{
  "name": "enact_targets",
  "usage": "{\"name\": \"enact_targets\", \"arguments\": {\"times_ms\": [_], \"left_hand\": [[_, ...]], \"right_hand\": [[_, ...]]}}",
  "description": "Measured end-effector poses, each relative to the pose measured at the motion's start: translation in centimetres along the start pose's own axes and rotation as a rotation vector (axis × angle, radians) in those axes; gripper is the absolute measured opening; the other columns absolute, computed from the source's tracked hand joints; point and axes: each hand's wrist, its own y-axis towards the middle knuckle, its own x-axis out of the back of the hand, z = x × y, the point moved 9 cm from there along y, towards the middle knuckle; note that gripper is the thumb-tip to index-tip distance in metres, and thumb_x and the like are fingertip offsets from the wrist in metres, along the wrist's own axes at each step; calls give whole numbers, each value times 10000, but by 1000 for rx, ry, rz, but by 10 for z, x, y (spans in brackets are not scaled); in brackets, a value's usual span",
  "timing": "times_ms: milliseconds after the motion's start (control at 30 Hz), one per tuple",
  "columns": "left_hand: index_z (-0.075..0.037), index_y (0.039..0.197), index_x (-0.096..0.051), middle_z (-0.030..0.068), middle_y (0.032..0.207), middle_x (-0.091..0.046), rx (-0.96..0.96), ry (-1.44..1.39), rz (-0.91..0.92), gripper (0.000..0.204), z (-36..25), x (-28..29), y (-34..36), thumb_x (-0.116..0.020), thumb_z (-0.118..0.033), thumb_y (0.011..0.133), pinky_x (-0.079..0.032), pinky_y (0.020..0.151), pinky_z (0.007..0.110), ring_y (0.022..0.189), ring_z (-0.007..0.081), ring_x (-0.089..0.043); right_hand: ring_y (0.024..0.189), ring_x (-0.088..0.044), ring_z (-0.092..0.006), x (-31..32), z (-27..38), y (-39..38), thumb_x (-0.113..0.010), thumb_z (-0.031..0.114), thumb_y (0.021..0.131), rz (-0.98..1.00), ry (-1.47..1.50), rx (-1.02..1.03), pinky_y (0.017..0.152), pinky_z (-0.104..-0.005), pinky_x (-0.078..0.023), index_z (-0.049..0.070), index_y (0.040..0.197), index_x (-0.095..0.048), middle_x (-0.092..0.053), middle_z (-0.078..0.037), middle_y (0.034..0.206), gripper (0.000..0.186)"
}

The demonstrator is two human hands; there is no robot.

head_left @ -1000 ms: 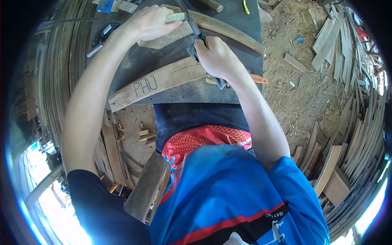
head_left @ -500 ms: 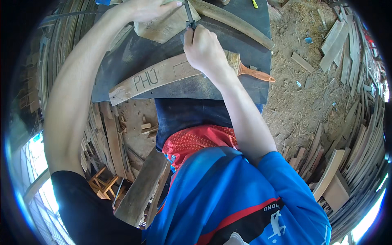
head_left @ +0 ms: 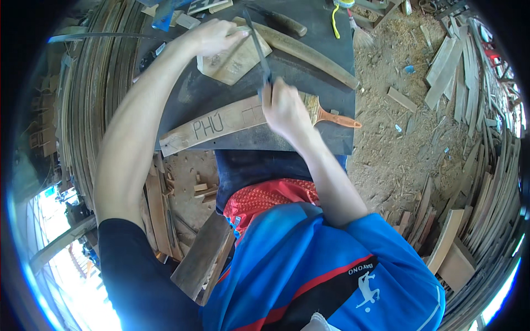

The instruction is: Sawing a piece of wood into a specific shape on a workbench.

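My right hand (head_left: 284, 113) is closed on the handle of a long, narrow, dark-bladed tool (head_left: 257, 47), which angles up toward my left hand (head_left: 215, 37). That hand is closed above a pale, angled wooden piece (head_left: 226, 66); whatever its fingertips grip is too small to make out. Below my hands lies a long curved board (head_left: 182, 135) with pencilled lettering, partly hidden by my right hand. A wide brush with an orange-brown wooden handle (head_left: 339, 120) rests at the board's right end.
The dark worktop (head_left: 193, 96) also carries a curved timber (head_left: 309, 55), a shorter wooden rod (head_left: 281, 19), a yellow item (head_left: 335, 22) and some blue items (head_left: 163, 16). Long boards are stacked at left (head_left: 88, 99) and right (head_left: 491, 198); offcuts and sawdust cover the floor (head_left: 386, 154).
Since half a second ago, my right hand and the tool have moved down toward my body and my left hand has come lower. The whole view has shifted slightly too.
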Motion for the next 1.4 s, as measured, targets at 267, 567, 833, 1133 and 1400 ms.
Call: {"name": "enact_targets", "arguments": {"times_ms": [267, 567, 833, 1133, 1400], "left_hand": [[15, 1034, -674, 257, 877, -690, 103, -96, 41, 593, -3, 8, -6, -481, -544, 996, -531, 781, 473, 877, 404, -689], [2, 959, -720, 150, 639, -606, 65, -462, -266, 572, -3, 8, -116, -548, -544, 977, -460, 659, 385, 608, 260, -576], [-16, 1104, -724, 198, 860, -719, 198, -831, -32, 566, -11, -102, -134, -562, -542, 971, -511, 751, 352, 790, 235, -688], [-42, 957, -714, 173, 993, -688, 267, -363, -420, 510, -8, -120, -137, -454, -476, 1019, -463, 909, 480, 1010, 376, -615], [-85, 1043, -666, 105, 1088, -686, 421, -283, -567, 370, -15, -118, -146, -446, -382, 1020, -466, 928, 473, 1055, 297, -619]], "right_hand": [[799, -653, -508, 21, 19, 42, -481, 250, 981, -43, -7, 43, 704, -557, -539, -62, 828, -554, -623, -368, 763, 354], [649, -670, -455, 38, 86, -31, -505, 211, 970, 111, -265, 192, 584, -527, -547, -54, 810, -541, -619, -279, 616, 311], [661, -695, -421, 6, 50, -69, -542, 222, 956, 248, -530, 79, 583, -480, -574, -62, 842, -561, -655, -264, 679, 306], [723, -707, -424, -24, 41, -53, -522, 222, 954, 295, -583, 30, 678, -489, -583, -75, 881, -590, -680, -263, 734, 314], [795, -694, -458, -29, 40, -45, -506, 257, 965, 296, -626, -68, 731, -510, -573, -64, 850, -656, -683, -299, 803, 372]]}}
